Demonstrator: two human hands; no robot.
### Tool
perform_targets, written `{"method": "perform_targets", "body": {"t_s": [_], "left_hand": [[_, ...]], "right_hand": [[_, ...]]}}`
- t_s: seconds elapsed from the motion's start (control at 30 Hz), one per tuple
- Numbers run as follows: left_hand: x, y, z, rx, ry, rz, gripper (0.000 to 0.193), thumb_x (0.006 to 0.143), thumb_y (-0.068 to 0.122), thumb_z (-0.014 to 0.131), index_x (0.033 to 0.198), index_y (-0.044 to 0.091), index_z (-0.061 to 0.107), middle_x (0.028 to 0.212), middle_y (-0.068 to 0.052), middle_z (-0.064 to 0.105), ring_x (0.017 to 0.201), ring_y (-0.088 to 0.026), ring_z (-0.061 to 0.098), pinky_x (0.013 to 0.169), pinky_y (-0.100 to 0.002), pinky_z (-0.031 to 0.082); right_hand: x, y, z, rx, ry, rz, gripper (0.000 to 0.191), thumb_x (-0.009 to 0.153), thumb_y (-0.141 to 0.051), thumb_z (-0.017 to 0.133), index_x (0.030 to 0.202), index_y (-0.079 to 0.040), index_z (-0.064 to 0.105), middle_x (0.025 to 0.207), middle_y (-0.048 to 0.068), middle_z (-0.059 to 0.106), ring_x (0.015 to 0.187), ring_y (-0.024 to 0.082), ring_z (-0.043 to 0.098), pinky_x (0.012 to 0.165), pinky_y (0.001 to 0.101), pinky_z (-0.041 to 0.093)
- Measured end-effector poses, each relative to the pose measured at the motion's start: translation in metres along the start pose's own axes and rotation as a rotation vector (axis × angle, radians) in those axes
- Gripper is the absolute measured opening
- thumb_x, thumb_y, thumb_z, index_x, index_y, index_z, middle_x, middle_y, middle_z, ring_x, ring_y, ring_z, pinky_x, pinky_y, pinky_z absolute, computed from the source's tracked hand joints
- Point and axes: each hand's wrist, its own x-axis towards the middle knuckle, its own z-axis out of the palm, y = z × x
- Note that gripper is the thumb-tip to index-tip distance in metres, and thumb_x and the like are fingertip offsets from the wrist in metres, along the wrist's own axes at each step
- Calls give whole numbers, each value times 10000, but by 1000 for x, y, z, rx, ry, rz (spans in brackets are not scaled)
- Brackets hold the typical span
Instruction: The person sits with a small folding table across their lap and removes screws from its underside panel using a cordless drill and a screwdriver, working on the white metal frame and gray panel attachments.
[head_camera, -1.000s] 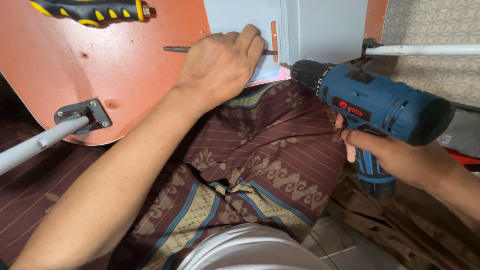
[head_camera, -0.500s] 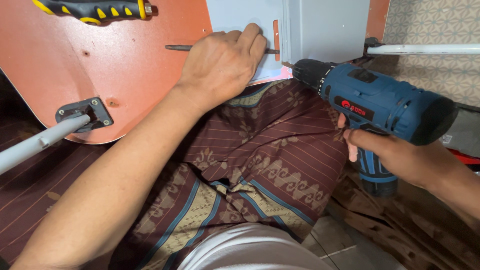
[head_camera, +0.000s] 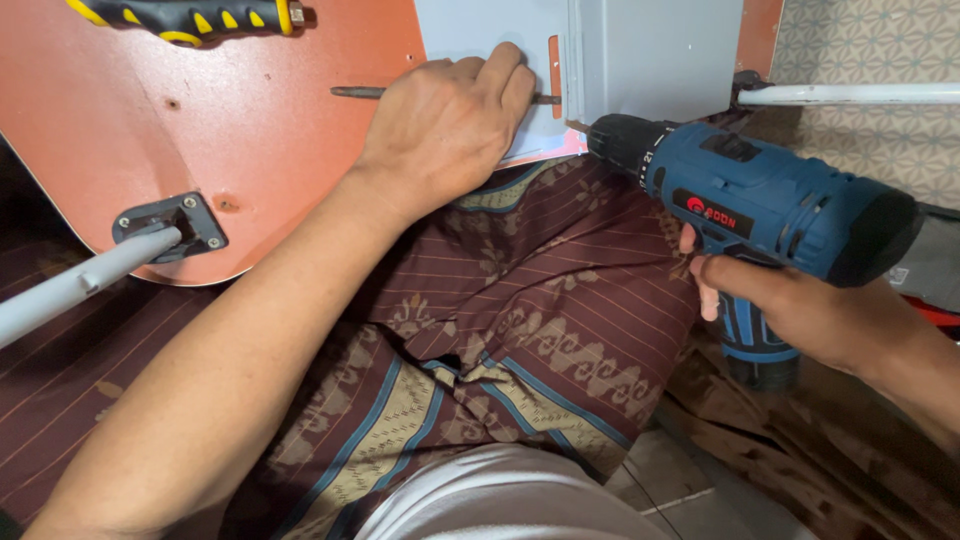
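Right now the right hand is wrapped tight around the grip of a blue cordless drill, one finger lying up by the trigger. It is a stubby drill — blue body, black rubber at the back end and a black chuck at the nose. Out ahead of that grip, the chuck sits hard against the lower edge of a grey metal bracket; whether the bit touches I cannot tell.

Just beyond the chuck, the left hand lies palm down, fingers pressed together on a thin dark rod and the pale grey plate under it, over an orange-brown board. Farther from that hand, at the top of the board, rests a black and yellow screwdriver handle. Nearer the wrist side, a dark metal socket on the board holds a grey tube leg. Below both forearms spreads a maroon patterned cloth.
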Motion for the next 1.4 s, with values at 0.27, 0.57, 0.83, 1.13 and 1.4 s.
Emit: {"method": "perform_targets", "body": {"t_s": [0.27,0.57,0.83,1.13,1.4], "left_hand": [[-1,1,0,14,4,-2,84,945,154,595,974,76,595,988,-65,573,772,-176,667,616,-362,545],[-1,0,1,16,0,-7,86,947,161,594,970,78,592,985,-63,574,772,-176,668,617,-363,548],[-1,0,1,12,2,-4,89,945,159,592,974,76,591,995,-64,576,782,-176,670,620,-361,549],[-1,1,1,13,-29,-15,81,936,153,595,974,81,599,969,-53,585,763,-178,664,587,-358,543],[0,3,-18,-26,65,-32,109,900,154,615,986,91,593,931,-47,580,753,-183,670,595,-369,550]], "right_hand": [[0,2,1,70,14,-17,212,866,-8,613,1061,-36,693,869,78,753,754,146,723,699,330,615],[0,7,1,90,-1,-49,198,870,-1,621,1056,-20,686,870,93,740,736,159,715,679,330,604],[2,14,2,118,-8,50,211,888,-4,611,1085,-24,684,889,99,751,756,170,734,684,343,621],[-2,19,0,155,-56,-67,302,935,2,618,1232,-6,672,876,117,724,743,196,725,677,353,611],[-11,75,-36,256,-5,14,477,927,-82,711,1398,-29,658,836,189,682,734,299,745,673,441,645]]}}
